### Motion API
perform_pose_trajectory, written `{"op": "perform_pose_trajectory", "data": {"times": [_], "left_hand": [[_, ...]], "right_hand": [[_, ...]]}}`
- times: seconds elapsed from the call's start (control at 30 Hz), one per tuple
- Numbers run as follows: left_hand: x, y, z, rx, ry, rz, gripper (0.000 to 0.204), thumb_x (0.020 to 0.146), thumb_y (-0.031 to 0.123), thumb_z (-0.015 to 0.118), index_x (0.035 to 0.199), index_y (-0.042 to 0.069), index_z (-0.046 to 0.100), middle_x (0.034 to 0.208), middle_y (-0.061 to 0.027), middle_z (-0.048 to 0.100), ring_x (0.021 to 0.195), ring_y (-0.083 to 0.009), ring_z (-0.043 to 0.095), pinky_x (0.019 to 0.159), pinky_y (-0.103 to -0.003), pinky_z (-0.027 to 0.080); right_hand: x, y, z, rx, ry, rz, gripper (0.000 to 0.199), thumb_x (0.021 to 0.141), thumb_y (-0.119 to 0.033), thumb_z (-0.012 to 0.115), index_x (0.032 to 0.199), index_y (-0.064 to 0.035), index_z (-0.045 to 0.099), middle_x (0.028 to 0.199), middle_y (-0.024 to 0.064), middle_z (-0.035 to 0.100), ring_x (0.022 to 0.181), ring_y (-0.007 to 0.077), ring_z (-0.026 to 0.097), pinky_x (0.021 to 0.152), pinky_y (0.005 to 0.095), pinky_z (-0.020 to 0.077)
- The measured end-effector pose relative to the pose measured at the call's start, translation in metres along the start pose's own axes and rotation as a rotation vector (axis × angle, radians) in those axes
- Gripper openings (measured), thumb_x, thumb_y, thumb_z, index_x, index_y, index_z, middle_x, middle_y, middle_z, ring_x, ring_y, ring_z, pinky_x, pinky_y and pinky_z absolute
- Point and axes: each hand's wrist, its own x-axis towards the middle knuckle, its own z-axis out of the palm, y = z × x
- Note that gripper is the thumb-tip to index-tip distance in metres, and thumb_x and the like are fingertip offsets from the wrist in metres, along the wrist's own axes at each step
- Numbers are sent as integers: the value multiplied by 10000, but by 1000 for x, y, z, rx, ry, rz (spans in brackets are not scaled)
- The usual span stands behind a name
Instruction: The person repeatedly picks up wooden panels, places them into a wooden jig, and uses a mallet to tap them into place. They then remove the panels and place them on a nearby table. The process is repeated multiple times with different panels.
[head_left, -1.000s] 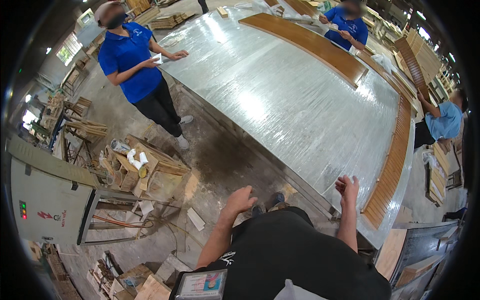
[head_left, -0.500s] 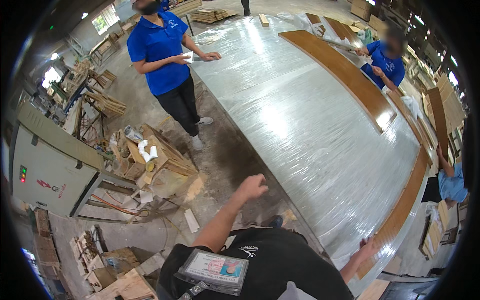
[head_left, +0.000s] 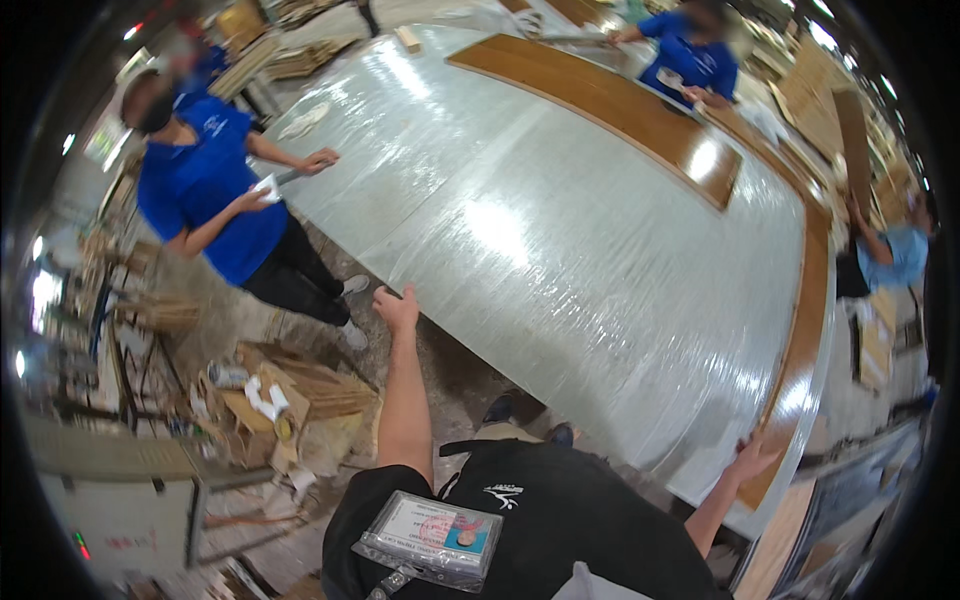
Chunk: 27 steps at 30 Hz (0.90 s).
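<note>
My right hand (head_left: 754,459) grips a long, narrow brown wooden board (head_left: 797,355) near its close end. The board lies along the right side of a large table (head_left: 600,290) covered in clear plastic film. My left hand (head_left: 398,308) is off the table's left edge, thumb and fingers apart, with nothing plainly held. Across the table, a wider brown panel (head_left: 600,110) lies flat on the film. At the left a co-worker in a blue shirt (head_left: 215,190) rests one hand on the table and holds a small white item (head_left: 267,188) in the other.
Another co-worker in blue (head_left: 690,60) stands beyond the brown panel. At the far right a person in light blue (head_left: 890,255) holds an upright board (head_left: 853,150). A wooden crate (head_left: 315,385) and a grey cabinet (head_left: 110,500) stand at the left. A small wood block (head_left: 408,40) sits at the table's far end.
My view has turned, so the table and people appear farther left. My left arm has reached farther forward, its hand now nearer the table's left edge. My right hand stays at the narrow board.
</note>
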Motion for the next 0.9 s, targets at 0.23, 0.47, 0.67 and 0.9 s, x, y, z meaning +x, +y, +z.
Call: {"op": "perform_pose_trajectory", "data": {"times": [0.23,0.47,0.67,0.9], "left_hand": [[64,-20,89,-396,-60,-178,808,923,483,719,1271,-179,414,1267,-350,564,1115,-430,631,943,-496,541],[61,-18,70,-377,19,-76,762,921,498,705,1189,-181,485,1168,-375,609,1037,-484,655,872,-527,556],[55,-19,75,-370,72,-65,824,912,533,694,1287,-145,413,1205,-382,588,1097,-509,625,942,-541,506],[60,-16,67,-311,52,-87,825,915,528,687,1307,-131,383,1186,-378,607,1117,-513,613,920,-527,506]], "right_hand": [[-72,-20,17,289,-92,335,751,928,-132,668,1565,-69,275,1039,145,706,784,244,700,643,353,568],[-93,-81,59,128,113,19,838,929,-167,682,1580,-1,182,979,163,700,643,181,642,522,279,511],[-122,12,33,12,176,-153,724,942,-196,703,1547,-46,334,1164,163,657,925,253,671,700,382,567],[-156,135,13,-405,699,593,1019,678,-674,813,1352,27,506,1152,299,651,1054,446,672,836,568,558]]}}
